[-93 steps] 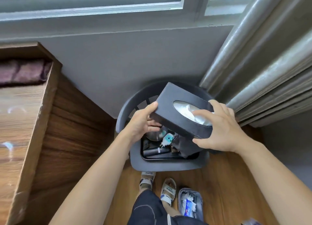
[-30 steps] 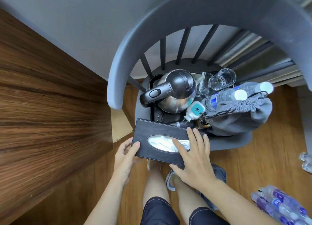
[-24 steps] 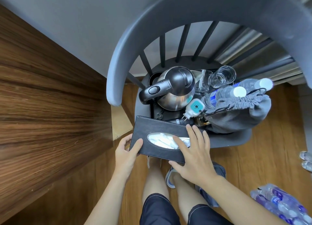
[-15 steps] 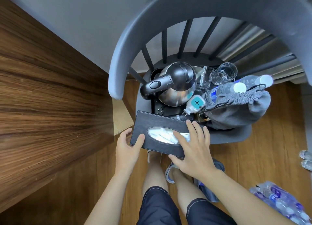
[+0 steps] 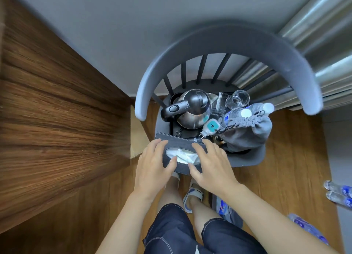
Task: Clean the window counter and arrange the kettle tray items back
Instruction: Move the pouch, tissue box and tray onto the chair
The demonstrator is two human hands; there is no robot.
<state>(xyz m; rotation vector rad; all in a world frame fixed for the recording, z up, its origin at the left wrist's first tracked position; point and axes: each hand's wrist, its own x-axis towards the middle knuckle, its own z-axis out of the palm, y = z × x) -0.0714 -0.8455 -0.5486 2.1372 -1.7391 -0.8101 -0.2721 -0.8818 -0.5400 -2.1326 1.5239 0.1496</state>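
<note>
A dark tissue box with white tissue showing lies at the front edge of a grey chair's seat. My left hand rests over its left end and my right hand over its right end, fingers spread across the top. Behind the box, a steel kettle with a black handle stands on a black tray. Two clear glasses, two water bottles, a white and teal plug and a grey drawstring bag crowd the seat beside it.
The chair's curved backrest arches over the seat, against a grey wall. A wooden cabinet side stands on the left and curtains hang at the right. Bottles and a pouch lie on the wooden floor.
The tissue box came down from above the chair to the seat's front edge. Both hands slid from its ends onto its top.
</note>
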